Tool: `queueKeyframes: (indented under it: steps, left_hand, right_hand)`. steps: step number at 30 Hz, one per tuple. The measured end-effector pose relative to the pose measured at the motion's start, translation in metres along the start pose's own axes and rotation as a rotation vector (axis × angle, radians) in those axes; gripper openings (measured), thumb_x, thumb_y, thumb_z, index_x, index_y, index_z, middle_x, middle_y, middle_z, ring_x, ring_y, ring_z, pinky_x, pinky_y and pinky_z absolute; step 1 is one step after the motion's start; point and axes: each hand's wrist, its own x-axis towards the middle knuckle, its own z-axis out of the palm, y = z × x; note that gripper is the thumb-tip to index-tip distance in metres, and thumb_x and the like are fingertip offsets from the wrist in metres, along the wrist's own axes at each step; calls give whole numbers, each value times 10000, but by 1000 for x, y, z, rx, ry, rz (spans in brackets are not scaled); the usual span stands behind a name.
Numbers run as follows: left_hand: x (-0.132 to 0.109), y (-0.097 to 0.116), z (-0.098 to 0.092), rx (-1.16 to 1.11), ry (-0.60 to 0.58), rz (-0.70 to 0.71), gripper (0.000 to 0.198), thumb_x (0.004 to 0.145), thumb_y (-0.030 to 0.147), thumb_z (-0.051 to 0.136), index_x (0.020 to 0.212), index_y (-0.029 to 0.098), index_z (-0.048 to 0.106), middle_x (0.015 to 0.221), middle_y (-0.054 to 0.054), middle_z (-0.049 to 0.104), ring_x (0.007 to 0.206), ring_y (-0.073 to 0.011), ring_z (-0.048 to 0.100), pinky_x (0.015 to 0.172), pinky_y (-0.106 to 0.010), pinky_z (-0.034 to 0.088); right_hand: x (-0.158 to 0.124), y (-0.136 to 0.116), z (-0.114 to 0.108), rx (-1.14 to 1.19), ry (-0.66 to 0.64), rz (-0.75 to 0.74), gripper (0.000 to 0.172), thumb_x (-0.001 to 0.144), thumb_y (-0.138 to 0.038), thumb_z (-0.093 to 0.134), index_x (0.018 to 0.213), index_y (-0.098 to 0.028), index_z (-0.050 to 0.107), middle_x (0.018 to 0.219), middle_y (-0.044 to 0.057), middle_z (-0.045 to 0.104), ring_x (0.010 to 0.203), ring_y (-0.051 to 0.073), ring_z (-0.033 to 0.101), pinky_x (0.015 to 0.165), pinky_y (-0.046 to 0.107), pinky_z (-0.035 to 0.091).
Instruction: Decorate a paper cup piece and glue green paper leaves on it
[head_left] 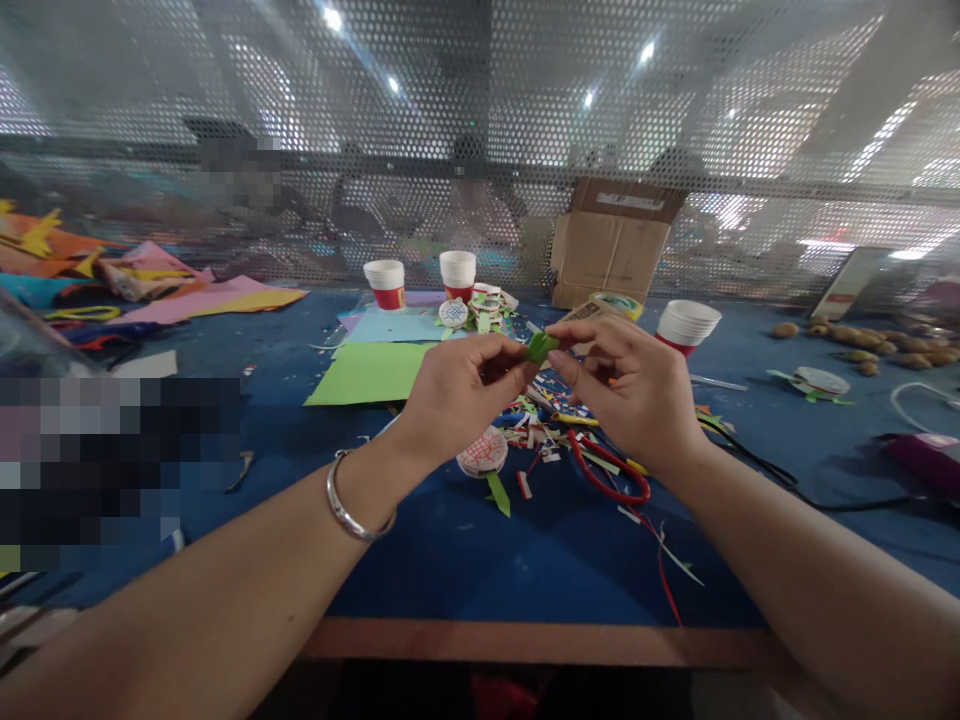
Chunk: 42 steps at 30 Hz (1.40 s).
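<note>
Red-and-white cups [388, 290]: two nested stacks stand at the back of the blue desk [450, 575], a third just beyond the right hand [637, 385]; what the top cups hold, I cannot tell.
Cardboard box [611, 250]: upright in front of the perforated screen [420, 80], its contents out of sight.
Fingers of the left hand [469, 385]: thumb and forefinger nearly together, pinching one end of the green paper piece [540, 347].
Fingers of the right hand: pinching its other end, the remaining ones loosely curled.
Green paper piece: between both hands, above the paper scraps [536, 440] mid-desk, partly hidden by the fingertips.
Patterned disc [482, 455]: below the left hand, red lines on white, a green strip jutting from it.
Beyond the screen: blurred shapes, probably people.
Left side: a pixelated patch [112, 470] covers part of the view.
Purple object [919, 458]: cut off by the right edge.
</note>
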Motion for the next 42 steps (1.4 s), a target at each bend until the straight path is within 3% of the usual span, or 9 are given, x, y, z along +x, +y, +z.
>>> queueKeyframes:
  steps: [15, 21, 28, 33, 42]
  left_hand:
    - [-1, -1, 0, 13, -10, 30, 192, 879, 353, 701, 879, 163, 729, 719, -18, 692, 639, -111, 579, 594, -214, 478]
    - [0, 0, 1, -33, -84, 20, 190, 898, 345, 664, 843, 167, 699, 681, -2, 633, 636, -110, 567, 596, -211, 482]
    - [0, -1, -2, -41, -109, 37, 225, 940, 368, 618, 943, 164, 712, 728, -11, 643, 651, -112, 576, 604, -211, 489]
    - [-1, 0, -4, -22, -121, 40, 251, 967, 374, 585, 909, 162, 706, 705, -6, 630, 629, -105, 561, 598, -205, 485]
    - [1, 1, -4, -135, -154, -63, 200, 931, 339, 612, 860, 171, 692, 712, 14, 600, 636, -93, 581, 593, -183, 521]
  right_hand:
    - [-1, 3, 0, 11, -23, 38, 163, 943, -299, 666, 1070, -224, 735, 932, 35, 735, 755, 166, 656, 624, 307, 477]
    - [0, 4, -2, 32, -43, 70, 128, 939, -295, 673, 1029, -231, 737, 938, 25, 742, 675, 139, 631, 597, 298, 479]
    - [2, 4, -3, 71, -59, 103, 114, 919, -312, 697, 967, -215, 734, 853, 21, 735, 632, 133, 638, 564, 283, 480]
    - [3, 6, -3, 114, -72, 126, 132, 907, -329, 708, 963, -212, 733, 832, 25, 727, 655, 145, 657, 543, 271, 482]
    - [4, 5, -2, 205, -92, 157, 130, 894, -319, 728, 953, -204, 733, 840, 18, 724, 563, 111, 619, 518, 270, 501]
